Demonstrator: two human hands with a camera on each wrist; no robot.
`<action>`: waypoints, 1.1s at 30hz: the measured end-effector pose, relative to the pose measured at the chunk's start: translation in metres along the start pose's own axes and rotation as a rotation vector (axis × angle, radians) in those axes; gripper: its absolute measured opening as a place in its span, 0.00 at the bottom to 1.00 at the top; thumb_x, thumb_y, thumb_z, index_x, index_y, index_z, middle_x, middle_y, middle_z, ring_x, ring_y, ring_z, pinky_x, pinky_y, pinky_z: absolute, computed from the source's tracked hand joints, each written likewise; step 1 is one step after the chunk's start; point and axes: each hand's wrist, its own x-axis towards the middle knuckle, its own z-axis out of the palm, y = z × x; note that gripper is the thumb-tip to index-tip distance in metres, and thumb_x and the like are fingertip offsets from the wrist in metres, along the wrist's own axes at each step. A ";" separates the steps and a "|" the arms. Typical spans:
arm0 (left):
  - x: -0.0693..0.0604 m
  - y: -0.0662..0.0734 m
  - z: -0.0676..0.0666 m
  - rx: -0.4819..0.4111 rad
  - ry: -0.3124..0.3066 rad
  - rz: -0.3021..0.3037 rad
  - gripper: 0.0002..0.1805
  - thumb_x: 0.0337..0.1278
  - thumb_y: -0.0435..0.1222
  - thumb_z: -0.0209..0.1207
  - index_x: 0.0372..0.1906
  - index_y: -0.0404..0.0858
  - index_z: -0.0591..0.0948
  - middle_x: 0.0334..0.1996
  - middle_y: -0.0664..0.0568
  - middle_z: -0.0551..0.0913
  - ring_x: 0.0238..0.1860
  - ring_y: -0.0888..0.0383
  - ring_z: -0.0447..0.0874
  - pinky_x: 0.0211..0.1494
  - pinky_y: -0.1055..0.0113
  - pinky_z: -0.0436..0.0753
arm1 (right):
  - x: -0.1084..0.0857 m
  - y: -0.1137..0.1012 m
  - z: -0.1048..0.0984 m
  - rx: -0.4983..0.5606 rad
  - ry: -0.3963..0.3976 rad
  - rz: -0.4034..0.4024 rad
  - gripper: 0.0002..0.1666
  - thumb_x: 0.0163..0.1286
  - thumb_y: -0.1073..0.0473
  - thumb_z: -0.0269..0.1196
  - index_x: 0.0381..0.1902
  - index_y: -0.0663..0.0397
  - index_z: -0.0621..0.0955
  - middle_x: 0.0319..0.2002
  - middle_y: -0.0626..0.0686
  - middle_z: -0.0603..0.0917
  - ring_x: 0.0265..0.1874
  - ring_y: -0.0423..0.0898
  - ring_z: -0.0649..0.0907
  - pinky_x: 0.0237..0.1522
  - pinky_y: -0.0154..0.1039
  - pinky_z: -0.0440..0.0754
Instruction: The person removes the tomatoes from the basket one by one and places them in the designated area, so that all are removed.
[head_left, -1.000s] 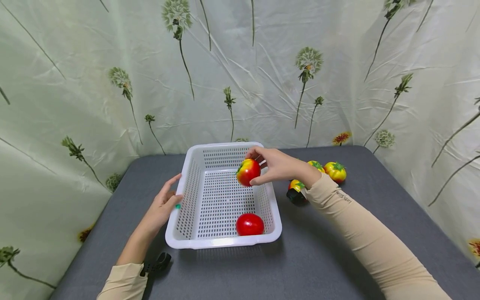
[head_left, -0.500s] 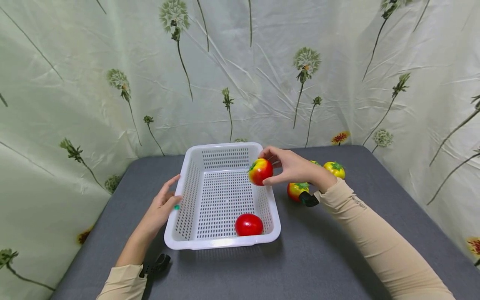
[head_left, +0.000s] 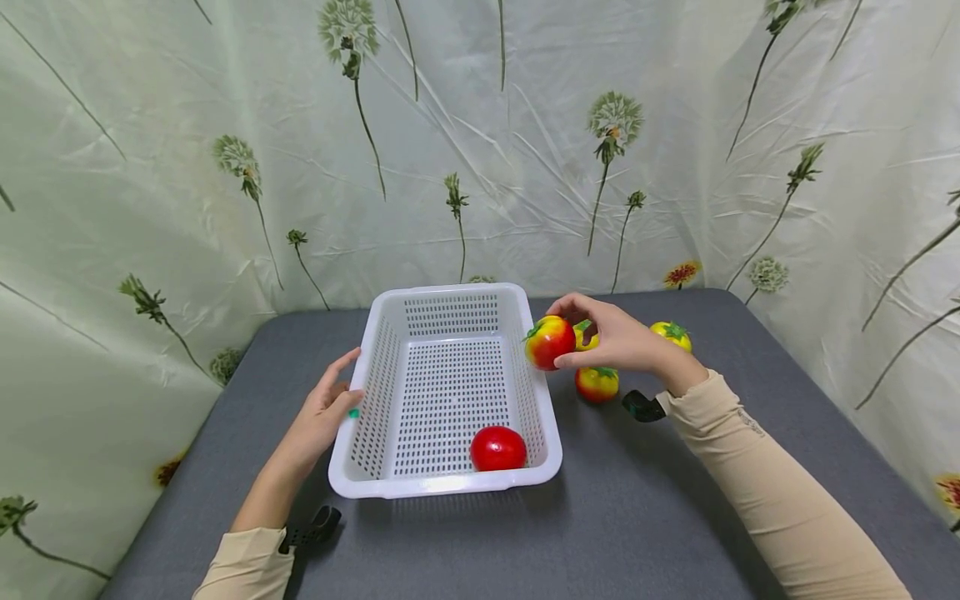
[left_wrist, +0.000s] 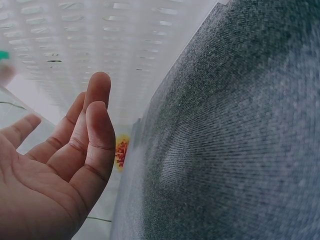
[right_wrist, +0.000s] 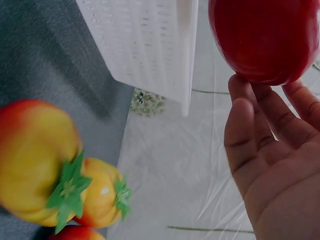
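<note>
In the head view my right hand (head_left: pixel 618 337) holds a red-and-yellow tomato (head_left: pixel 550 342) with a green calyx, thumb and fingertips around it. The tomato is up beside the right rim of a white perforated basket (head_left: pixel 459 492). From the right wrist, its red underside (right_wrist: pixel 265 40) shows above the fingertips. My left hand (head_left: pixel 318 421) rests at the basket's left rim; its fingers (left_wrist: pixel 97 125) are relaxed beside the basket wall in the left wrist view. Inside the basket, a red tomato (head_left: pixel 498 448) lies in the near right corner.
Right of the basket, several more tomatoes stand on the grey cloth (head_left: pixel 465 554), among them a near one (head_left: pixel 597 384) and a far yellow one (head_left: pixel 671 335). My right hand partly hides the group. A flower-printed curtain (head_left: pixel 525 208) hangs behind the table.
My right hand has moved right with the tomato, from over the basket's inside to its right rim. My left hand and the basket have stayed put.
</note>
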 end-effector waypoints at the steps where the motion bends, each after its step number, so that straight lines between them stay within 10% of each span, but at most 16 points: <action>1: 0.000 0.000 0.000 -0.001 0.000 0.000 0.37 0.84 0.37 0.46 0.88 0.57 0.51 0.62 0.29 0.76 0.50 0.44 0.88 0.45 0.51 0.93 | -0.002 0.001 -0.001 0.001 0.007 0.001 0.37 0.61 0.52 0.77 0.65 0.51 0.75 0.59 0.54 0.83 0.58 0.51 0.80 0.57 0.51 0.85; 13: -0.001 0.002 0.000 -0.023 -0.022 0.013 0.37 0.85 0.37 0.46 0.88 0.56 0.49 0.64 0.28 0.76 0.50 0.44 0.89 0.44 0.55 0.91 | -0.028 0.020 -0.010 0.128 0.059 0.016 0.34 0.66 0.60 0.75 0.67 0.58 0.75 0.61 0.57 0.82 0.60 0.56 0.81 0.58 0.41 0.87; 33: 0.000 0.002 0.000 -0.018 -0.016 0.022 0.36 0.85 0.37 0.46 0.88 0.55 0.50 0.60 0.28 0.76 0.49 0.45 0.89 0.43 0.57 0.91 | -0.077 0.059 -0.019 0.201 0.150 0.054 0.35 0.69 0.65 0.74 0.69 0.65 0.72 0.69 0.63 0.77 0.55 0.29 0.82 0.58 0.20 0.80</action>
